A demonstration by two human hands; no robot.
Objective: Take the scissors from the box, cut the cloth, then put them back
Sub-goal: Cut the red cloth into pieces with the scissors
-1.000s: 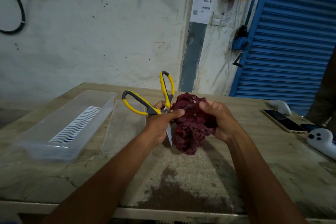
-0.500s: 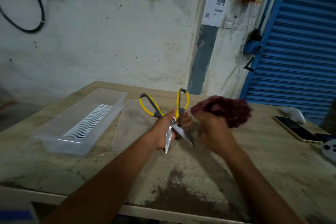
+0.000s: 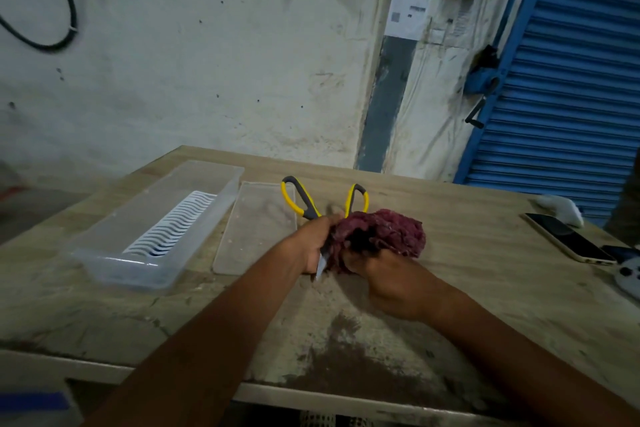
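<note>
Crumpling ruffled maroon cloth [image 3: 388, 234], seemingly knitted.

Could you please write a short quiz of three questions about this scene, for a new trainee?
1. True or false: the scissors lie inside the clear box.
2. Which hand grips the maroon cloth?
A. left hand
B. right hand
C. neither
3. Fill in: the flat clear lid lies on the table between the box and the ____ hand.

Key
1. False: the left hand holds them, handles spread, pointing away from the person.
2. B
3. left
</note>
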